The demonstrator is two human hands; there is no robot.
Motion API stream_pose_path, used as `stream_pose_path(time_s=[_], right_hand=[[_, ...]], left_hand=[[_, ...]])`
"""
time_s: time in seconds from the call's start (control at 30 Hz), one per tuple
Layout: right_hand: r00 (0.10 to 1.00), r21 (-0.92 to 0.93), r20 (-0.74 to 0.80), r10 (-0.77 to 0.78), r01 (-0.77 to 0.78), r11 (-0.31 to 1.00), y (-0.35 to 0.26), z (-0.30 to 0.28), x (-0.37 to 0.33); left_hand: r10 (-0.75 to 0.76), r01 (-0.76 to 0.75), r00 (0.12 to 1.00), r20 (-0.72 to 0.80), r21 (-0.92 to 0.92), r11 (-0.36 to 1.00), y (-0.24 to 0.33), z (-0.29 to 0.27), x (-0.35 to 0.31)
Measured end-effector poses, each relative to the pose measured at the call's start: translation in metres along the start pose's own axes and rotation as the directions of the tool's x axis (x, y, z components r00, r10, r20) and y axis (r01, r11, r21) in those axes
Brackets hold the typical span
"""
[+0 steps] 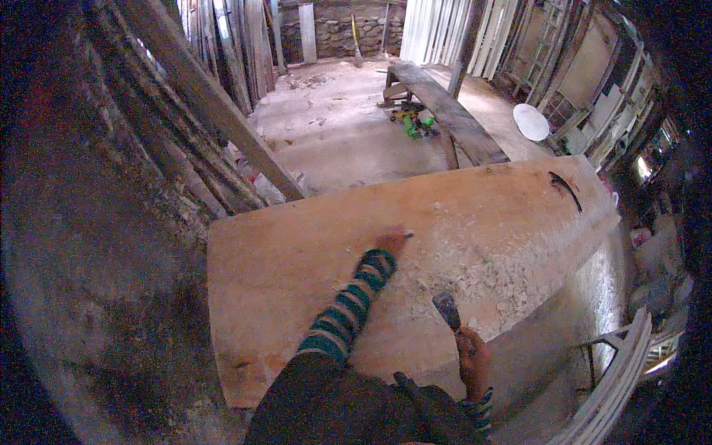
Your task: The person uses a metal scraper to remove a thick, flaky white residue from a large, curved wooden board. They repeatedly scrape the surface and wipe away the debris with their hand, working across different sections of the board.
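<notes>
In front of me lies a large orange-brown wooden board (289, 274). My right hand (475, 360) is closed round the handle of a scraper (447, 310), its flat dark blade pointing up and away over the board's near edge. My left hand (391, 242) reaches over the middle of the board, fingers closed and slightly blurred. A small dark tip shows at its fingers; what it belongs to I cannot make out. Pale flakes and crumbs (512, 291) lie scattered on the board, thickest to the right of my hands.
A thin, dark curved shape (567, 191) lies at the board's far right. Beyond stand a long, narrow bench (445, 104), a green and yellow object (415, 122) on the floor, a white round disc (531, 122) and a broom (357, 52). A slanting timber post (222, 104) rises at left.
</notes>
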State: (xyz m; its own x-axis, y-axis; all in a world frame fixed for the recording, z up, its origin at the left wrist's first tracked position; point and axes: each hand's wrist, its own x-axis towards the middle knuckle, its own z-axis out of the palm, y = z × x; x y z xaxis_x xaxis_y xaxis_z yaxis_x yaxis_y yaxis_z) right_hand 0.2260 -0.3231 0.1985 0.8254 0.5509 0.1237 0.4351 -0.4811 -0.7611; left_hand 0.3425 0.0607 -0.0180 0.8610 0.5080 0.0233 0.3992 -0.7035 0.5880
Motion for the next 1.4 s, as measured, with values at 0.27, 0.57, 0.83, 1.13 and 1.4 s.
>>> stream_pose_path(time_s=[0.27, 0.57, 0.83, 1.13, 1.4], right_hand=[[0.993, 0.101, -0.096, 0.063, -0.053, 0.993, 0.031, -0.002, -0.008], [0.985, 0.091, 0.092, 0.145, -0.153, 0.984, 0.011, 0.005, 0.005], [0.999, 0.069, -0.023, 0.043, -0.042, 0.997, 0.039, 0.001, 0.012], [0.947, -0.046, 0.319, 0.040, -0.027, 0.999, 0.031, 0.073, -0.007], [0.978, -0.108, 0.199, 0.056, -0.035, 0.994, 0.045, 0.050, 0.002]], left_hand=[[-0.123, 0.087, 0.973, -0.193, -0.189, 0.978, 0.003, -0.058, -0.050], [-0.111, 0.201, 0.972, -0.207, 0.490, 0.848, -0.143, -0.045, -0.089], [-0.026, -0.021, 0.989, -0.144, -0.312, 0.950, 0.064, 0.005, -0.099], [-0.414, 0.369, 0.856, -0.309, -0.195, 0.909, -0.054, -0.140, -0.226], [-0.116, 0.039, 0.975, -0.191, -0.364, 0.931, 0.071, -0.029, -0.196]])
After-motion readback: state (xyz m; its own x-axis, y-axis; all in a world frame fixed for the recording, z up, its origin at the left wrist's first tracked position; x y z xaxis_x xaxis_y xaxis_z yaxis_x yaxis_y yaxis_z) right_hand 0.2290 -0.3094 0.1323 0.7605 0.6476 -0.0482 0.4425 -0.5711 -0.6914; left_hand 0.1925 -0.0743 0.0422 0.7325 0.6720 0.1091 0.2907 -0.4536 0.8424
